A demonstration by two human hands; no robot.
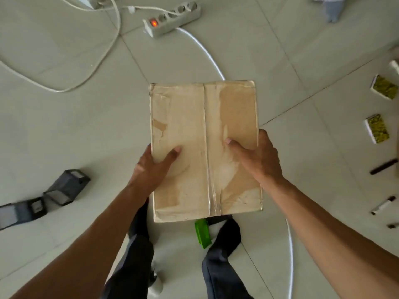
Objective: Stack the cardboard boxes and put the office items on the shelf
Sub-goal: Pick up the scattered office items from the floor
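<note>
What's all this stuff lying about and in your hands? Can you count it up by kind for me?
Cardboard box: 1
Black mesh holders: 2
Yellow-patterned pads: 2
Markers: 2
Green stapler: 1
Power strip: 1
Total: 9

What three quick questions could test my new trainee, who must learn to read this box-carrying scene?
1. True or false: both hands grip the cardboard box.
2. What lies on the floor nearest the person's feet: A) green stapler B) power strip C) marker?
3. Fill in: the power strip's switch glows ____.

Key: 1 true, left hand and right hand, thumbs on top. 2 A. 3 orange.
</note>
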